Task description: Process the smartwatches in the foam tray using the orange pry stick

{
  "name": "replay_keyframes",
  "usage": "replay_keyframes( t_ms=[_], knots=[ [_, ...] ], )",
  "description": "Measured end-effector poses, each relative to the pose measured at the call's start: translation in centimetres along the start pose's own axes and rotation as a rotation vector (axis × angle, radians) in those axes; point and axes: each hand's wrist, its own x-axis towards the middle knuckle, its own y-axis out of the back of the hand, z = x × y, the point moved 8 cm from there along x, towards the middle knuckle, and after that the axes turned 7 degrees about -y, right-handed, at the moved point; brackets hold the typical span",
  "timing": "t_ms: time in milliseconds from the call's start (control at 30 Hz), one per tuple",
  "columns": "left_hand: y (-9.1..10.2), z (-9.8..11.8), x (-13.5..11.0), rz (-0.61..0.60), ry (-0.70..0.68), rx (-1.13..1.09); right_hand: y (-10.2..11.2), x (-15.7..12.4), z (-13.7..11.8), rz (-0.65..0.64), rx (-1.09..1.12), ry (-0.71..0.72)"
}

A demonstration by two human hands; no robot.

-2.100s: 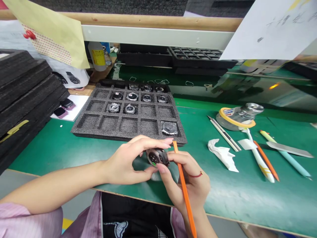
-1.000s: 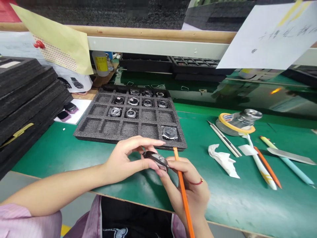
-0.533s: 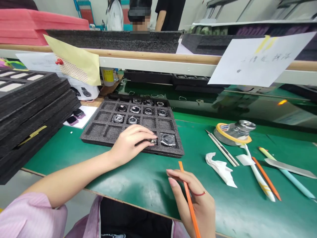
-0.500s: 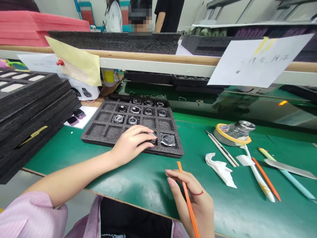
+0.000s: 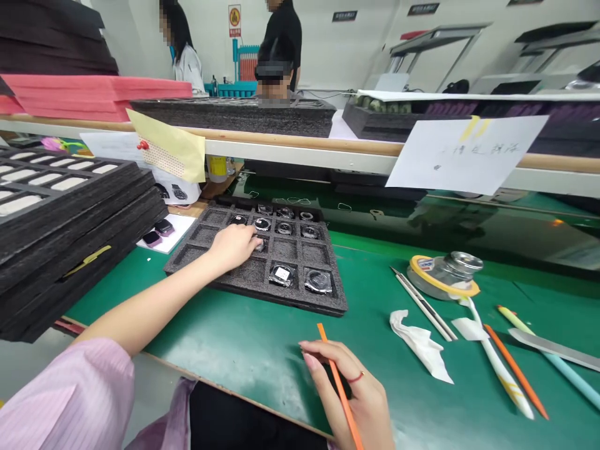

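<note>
While the right hand (image 5: 352,389) loosely grips an orange stick (image 5: 338,381), the left hand (image 5: 234,246), hold unclear, curls over a watch (image 5: 260,245) in the tray (image 5: 315,253) beneath, apparently at pickup; lifting calls for a sure pinch.

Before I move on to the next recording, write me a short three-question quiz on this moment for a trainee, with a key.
1. Fill in the missing word: the orange stick is held in the person's ___ hand.

2. True or false: the left hand is over the foam tray.

3. Which of these lies between the foam tray and the toothbrush?
A) a pair of scissors
B) a crumpled white tissue
C) a metal spoon

Key:
1. Right; the right hand has the stick.
2. True.
3. B
</note>
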Motion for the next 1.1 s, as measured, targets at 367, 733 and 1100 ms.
replay_keyframes(
  t_ms=[367,733,1100],
  knots=[
    [-0.3,-0.2,-0.3,0.042,0.078,-0.669,0.5,-0.6,0.7,0.029,0.060,-0.093],
    [-4.7,7.8,-8.0,-0.410,0.252,-1.673,1.3,6.4,-4.7,-0.059,-0.100,0.215],
    [-5.5,9.3,-9.6,-0.603,0.194,-1.904,-2.3,9.0,-3.1,-0.186,-0.022,0.123]
  ],
)
